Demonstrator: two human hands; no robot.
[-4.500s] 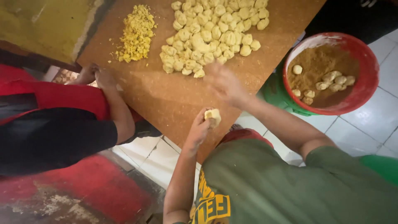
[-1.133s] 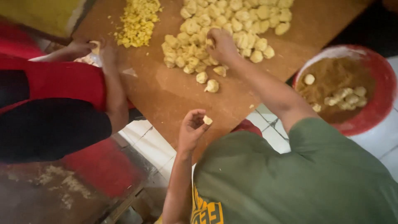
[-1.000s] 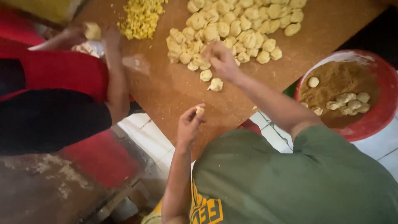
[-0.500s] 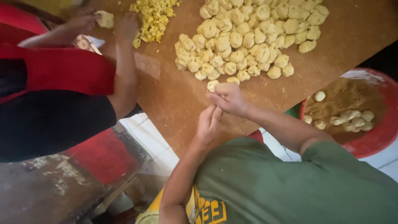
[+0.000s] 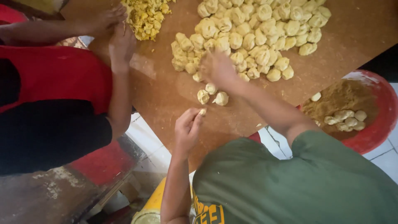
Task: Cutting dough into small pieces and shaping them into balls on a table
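Since half a second ago, hands have split apart: they were pressed together near the bench edge, now the right hand (image 5: 217,68) is reaching out to the pile while the left hand (image 5: 187,128) is staying back near the body.

Near side: left hand is hovering over the near edge of the wooden bench (image 5: 166,95), fingertips pinching a small dough piece (image 5: 202,111) between thumb and fingers. Piece is sitting at the fingertips, lifted off the board.

Just beyond it, three loose dough balls (image 5: 212,95) are lying on the bench, between the two hands, apart from the main heap.

Further out, right hand is resting at the near edge of the big dough pile (image 5: 253,33), fingers curled down onto the pieces. It's motion-blurred, so I cannot tell whether it is gripping one or just touching.

Off to the right, beside the bench and lower, a red bowl (image 5: 379,124) is holding brown powder with several dough pieces lying in it.

Far left: another person in a red top is working with both hands (image 5: 118,35) held close together at the bench edge, right beside a heap of yellow crumbled filling (image 5: 147,16).
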